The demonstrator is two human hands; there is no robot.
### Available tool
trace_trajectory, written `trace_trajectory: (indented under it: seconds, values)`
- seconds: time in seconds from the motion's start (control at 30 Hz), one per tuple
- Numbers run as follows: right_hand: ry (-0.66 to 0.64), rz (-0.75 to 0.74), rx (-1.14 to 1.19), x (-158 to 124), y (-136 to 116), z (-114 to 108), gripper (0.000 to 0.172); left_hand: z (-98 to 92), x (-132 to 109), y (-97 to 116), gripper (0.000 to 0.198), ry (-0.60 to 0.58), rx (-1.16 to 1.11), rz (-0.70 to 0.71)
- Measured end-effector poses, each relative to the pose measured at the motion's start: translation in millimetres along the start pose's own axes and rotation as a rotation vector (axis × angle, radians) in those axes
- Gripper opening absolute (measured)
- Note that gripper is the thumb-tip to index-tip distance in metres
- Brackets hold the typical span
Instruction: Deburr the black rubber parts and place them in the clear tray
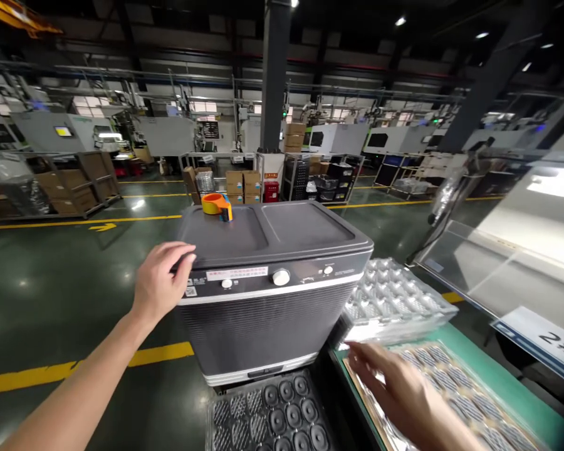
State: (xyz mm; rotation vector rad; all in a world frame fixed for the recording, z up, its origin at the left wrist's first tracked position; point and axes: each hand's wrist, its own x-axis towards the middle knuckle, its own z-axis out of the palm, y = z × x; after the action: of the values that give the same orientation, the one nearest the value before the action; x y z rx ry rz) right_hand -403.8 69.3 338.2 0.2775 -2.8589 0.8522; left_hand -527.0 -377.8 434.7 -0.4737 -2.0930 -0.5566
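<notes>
My left hand (162,282) is at the near left corner of a dark air cooler (272,338), its fingers slightly bent and pointing right. A gap shows between thumb and fingers, with nothing visible in it; whether it touches the casing I cannot tell. My right hand (399,382), somewhat blurred, hovers over or rests on a clear tray of striped parts (465,401) on a green-topped table (493,369). Its fingers stretch left and look apart, holding nothing I can see. An orange tape dispenser (219,205) sits on the cooler's lid (305,225).
Below the cooler is a tray of dark round and striped parts (267,416). Stacked clear plastic trays (395,294) stand behind the green table. To the right is a machine with a slanted panel (493,250) and a "2#" sign (545,338). Cartons (242,185) and racks line the aisle.
</notes>
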Motion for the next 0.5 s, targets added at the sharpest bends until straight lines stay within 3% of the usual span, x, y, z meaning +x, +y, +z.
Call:
trace_trajectory:
  seconds: [0.1, 0.2, 0.33, 0.5]
  values:
    - [-0.026, -0.269, -0.214, 112.6, -83.1, -48.5, 0.038, 3.6, -3.6, -22.8, 0.019, -0.087, 0.023, -0.001]
    - [-0.068, -0.364, -0.474, 212.7, -165.3, -63.3, 0.034, 10.5, -17.9, -32.5, 0.022, -0.123, 0.015, -0.014]
    - [-0.093, -0.424, -0.732, 315.0, -240.8, -32.8, 0.033, 16.4, -24.0, -36.1, 0.020, -0.061, -0.010, -0.064]
    - [-0.091, -0.477, -0.845, 407.8, -295.8, 24.0, 0.037, 17.5, -21.0, -36.7, 0.014, 0.010, -0.037, -0.107]
